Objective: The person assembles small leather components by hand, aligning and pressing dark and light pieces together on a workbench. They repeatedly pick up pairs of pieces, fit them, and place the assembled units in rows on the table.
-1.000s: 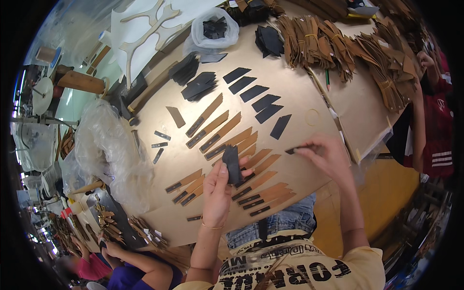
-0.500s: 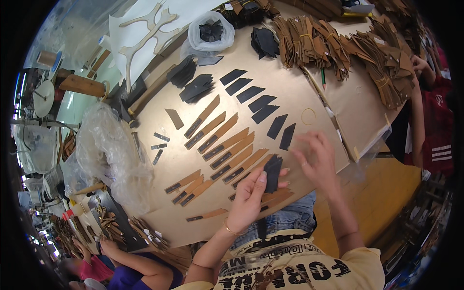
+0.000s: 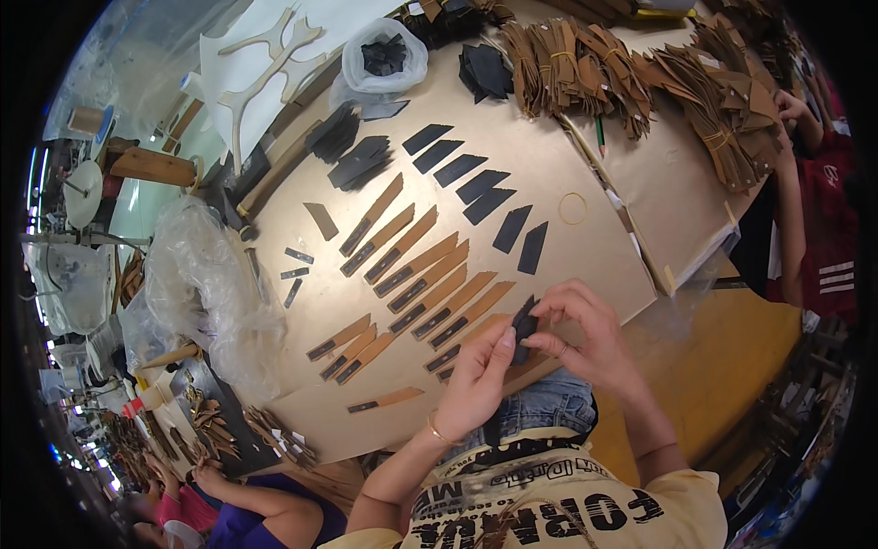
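Near the table's front edge, my left hand [image 3: 477,377] grips a small stack of black slanted pieces [image 3: 524,331], thumb on top. From the other side my right hand [image 3: 585,337] pinches the edge of that stack with thumb and fingers. Ahead of my hands lies a curved row of single black slanted pieces [image 3: 459,170], spaced apart or slightly overlapping. Left of them, brown strips [image 3: 419,285] with dark ends are laid out at a slant. A few of the nearest strips are partly hidden by my hands.
Two black piles [image 3: 361,165] sit behind the strips, near a plastic bag [image 3: 416,69] of black scraps. Bundles of brown pieces [image 3: 572,69] stand at the back right, beside a pencil [image 3: 600,135]. A rubber band [image 3: 573,209] and crumpled plastic [image 3: 206,284] also lie there. Other people work at both sides.
My right hand has come back from the end of the black row to the stack in my left hand and now grips its edge. The view has shifted slightly.
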Tool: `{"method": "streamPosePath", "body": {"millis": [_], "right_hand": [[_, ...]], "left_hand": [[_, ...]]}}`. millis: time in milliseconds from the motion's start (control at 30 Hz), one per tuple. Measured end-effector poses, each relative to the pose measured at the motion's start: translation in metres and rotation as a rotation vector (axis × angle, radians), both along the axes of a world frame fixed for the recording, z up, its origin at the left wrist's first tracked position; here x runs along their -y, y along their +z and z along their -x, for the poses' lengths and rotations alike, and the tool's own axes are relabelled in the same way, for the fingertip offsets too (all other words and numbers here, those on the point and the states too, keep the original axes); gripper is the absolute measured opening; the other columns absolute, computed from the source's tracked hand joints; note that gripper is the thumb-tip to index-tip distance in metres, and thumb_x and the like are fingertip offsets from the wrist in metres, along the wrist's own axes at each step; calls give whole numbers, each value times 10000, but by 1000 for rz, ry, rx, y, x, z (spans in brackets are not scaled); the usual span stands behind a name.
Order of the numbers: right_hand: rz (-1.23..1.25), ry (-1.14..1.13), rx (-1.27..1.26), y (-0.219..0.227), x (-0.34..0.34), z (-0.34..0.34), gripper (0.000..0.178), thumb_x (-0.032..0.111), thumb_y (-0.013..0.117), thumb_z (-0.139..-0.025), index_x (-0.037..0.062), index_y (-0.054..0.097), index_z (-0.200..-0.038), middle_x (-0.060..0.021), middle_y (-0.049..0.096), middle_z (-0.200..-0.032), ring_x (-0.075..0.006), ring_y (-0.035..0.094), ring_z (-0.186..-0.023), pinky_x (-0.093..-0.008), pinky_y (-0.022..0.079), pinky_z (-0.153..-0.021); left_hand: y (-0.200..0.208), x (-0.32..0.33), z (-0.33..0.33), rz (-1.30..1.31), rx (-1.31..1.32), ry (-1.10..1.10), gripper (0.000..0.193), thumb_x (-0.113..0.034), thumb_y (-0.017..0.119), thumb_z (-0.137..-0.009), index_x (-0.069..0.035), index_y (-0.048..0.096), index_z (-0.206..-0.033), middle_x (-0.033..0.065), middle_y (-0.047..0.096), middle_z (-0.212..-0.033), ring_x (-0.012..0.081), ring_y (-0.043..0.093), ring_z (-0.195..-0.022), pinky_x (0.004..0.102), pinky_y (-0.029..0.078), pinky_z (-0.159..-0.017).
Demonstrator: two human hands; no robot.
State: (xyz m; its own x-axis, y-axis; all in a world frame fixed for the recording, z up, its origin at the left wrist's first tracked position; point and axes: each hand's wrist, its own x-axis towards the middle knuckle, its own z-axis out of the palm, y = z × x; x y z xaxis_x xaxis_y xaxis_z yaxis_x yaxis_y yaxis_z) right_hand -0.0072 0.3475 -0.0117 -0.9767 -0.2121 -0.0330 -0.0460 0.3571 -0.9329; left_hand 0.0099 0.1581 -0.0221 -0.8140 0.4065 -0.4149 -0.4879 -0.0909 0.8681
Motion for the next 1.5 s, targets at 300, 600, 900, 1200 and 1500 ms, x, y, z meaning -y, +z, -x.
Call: {"method": "streamPosePath", "body": {"millis": [300,600,900,1200,1500], "right_hand": [[-31,-37,6,1,4,-3,281,55,841,-719,26,612,-879,-74,574,-987,-198,612,-881,-308,510,-788],[-74,-8,-48,4,5,-1,257,98,816,-768,43,611,-914,-97,542,-1003,-254,610,-864,-339,519,-715],[-66,-6,-216,3,1,-8,189,9,810,-738,58,684,-871,-59,602,-927,-205,602,-760,-300,499,-660],[-171,-165,121,-15,-35,31,119,46,766,-784,11,703,-878,-76,658,-794,-212,615,-685,-293,483,-652],[-362,-358,-267,-33,-22,28,316,177,795,-780,66,693,-1058,-103,584,-925,-273,606,-830,-354,485,-770]], "left_hand": [[0,-3,-3,-38,49,69,392,-248,398,-1084,39,561,-1295,-10,619,-1011,38,508,-910,206,425,-830],[0,-2,-2,-62,63,68,381,-255,384,-1089,41,585,-1219,-20,602,-945,35,475,-859,202,411,-784],[-1,-1,-4,-116,232,112,409,-267,398,-1083,29,548,-1322,53,660,-1143,76,589,-989,243,453,-895],[8,13,10,-176,140,354,454,-256,383,-1075,57,421,-1401,208,626,-1267,259,665,-1085,374,497,-990],[12,6,9,-136,112,210,455,-262,361,-1085,52,435,-1405,157,600,-1331,231,627,-1152,355,476,-1019]]}}
